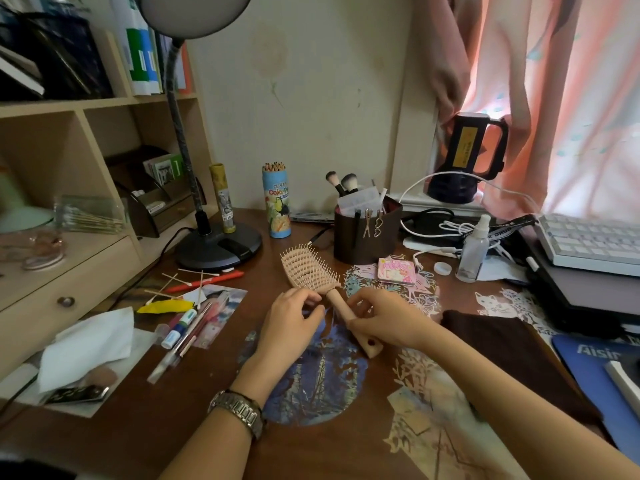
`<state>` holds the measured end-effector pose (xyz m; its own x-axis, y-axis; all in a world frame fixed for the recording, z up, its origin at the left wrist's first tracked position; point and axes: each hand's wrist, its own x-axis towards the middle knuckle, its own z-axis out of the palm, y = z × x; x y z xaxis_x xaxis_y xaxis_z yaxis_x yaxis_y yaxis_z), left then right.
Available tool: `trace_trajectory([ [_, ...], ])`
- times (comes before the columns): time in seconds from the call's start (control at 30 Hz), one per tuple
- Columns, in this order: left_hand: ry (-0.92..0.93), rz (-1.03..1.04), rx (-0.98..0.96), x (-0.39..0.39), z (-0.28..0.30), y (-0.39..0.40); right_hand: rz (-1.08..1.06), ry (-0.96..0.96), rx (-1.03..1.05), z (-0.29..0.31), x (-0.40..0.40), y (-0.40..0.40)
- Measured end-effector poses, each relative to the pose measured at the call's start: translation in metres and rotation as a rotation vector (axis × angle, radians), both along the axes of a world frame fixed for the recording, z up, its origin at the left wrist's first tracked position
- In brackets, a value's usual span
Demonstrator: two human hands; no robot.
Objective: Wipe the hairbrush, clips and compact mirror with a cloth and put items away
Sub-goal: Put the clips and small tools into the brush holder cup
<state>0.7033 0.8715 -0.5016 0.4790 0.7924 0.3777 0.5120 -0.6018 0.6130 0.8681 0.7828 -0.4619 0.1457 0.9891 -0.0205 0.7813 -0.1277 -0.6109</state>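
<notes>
A beige vented hairbrush (309, 268) lies tilted over the middle of the desk, bristles up, head pointing away from me. My right hand (381, 318) is closed around its handle. My left hand (291, 323) pinches at the neck just below the bristles. A pink compact mirror (396, 271) lies flat behind the brush. Two metal clips (372, 223) hang on the rim of a dark brown organizer (360, 247). A dark brown cloth (498, 344) lies flat to the right of my right forearm.
A desk lamp base (221, 249) and a coloured-pencil tube (276, 202) stand at the back left. Cotton swabs, pens and a white tissue (90, 344) clutter the left. A spray bottle (474, 251), cables, a keyboard (595, 244) and a blue mouse pad (595, 362) fill the right.
</notes>
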Motion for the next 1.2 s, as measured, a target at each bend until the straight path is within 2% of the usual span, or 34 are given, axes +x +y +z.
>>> trace_trajectory([
  [0.2,0.026,-0.016,-0.031,-0.006,0.000,0.000,-0.038,0.040,-0.024,0.000,-0.006,0.010],
  [0.6,0.290,-0.022,0.075,-0.033,0.021,0.000,-0.082,0.321,-0.016,-0.004,-0.018,0.025],
  [0.8,0.285,-0.015,0.042,-0.066,0.014,0.006,-0.138,0.381,0.072,-0.016,-0.027,0.039],
  [0.97,0.247,-0.040,0.094,-0.082,0.002,0.008,-0.216,0.494,0.151,-0.026,-0.042,0.060],
  [1.2,0.249,-0.010,0.164,-0.086,-0.003,0.010,-0.260,0.503,0.205,-0.031,-0.058,0.091],
])
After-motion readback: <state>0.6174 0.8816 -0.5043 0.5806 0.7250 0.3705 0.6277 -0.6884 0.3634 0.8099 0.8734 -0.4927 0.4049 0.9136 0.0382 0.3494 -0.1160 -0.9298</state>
